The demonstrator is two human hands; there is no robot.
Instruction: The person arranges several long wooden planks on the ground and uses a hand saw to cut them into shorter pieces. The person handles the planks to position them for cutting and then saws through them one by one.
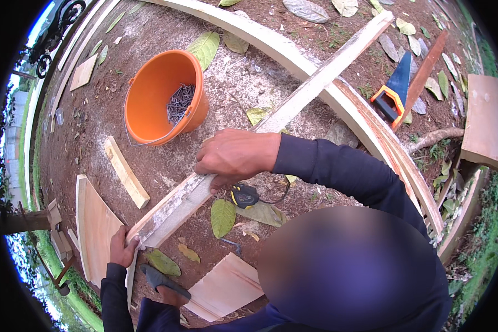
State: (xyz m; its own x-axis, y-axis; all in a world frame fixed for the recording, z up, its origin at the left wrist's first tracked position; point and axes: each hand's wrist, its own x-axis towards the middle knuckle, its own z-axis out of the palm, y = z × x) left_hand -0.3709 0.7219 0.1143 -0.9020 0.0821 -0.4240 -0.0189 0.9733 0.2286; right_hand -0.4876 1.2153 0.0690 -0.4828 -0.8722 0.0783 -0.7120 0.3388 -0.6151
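Note:
My right hand point(235, 156) is closed over the middle of a long pale wooden batten point(321, 83), back of the hand upward. At the batten's lower left end, my left hand point(123, 248) grips it with the thumb on top; some of its fingers are hidden. The batten slants to the upper right, its far end resting across a long timber beam point(282, 48). Just below my right hand, a black and yellow tape measure point(244, 195) lies on the ground. An orange bucket point(144, 105) with several nails point(181, 104) inside stands beyond my hands.
A handsaw point(395, 94) with a blue blade lies right of the beam, beside a rust-brown strip point(428, 77). Boards point(227, 285) and a short offcut point(126, 171) lie near my hands. My sandalled foot point(165, 283) is close by. A wooden block point(486, 119) sits far right.

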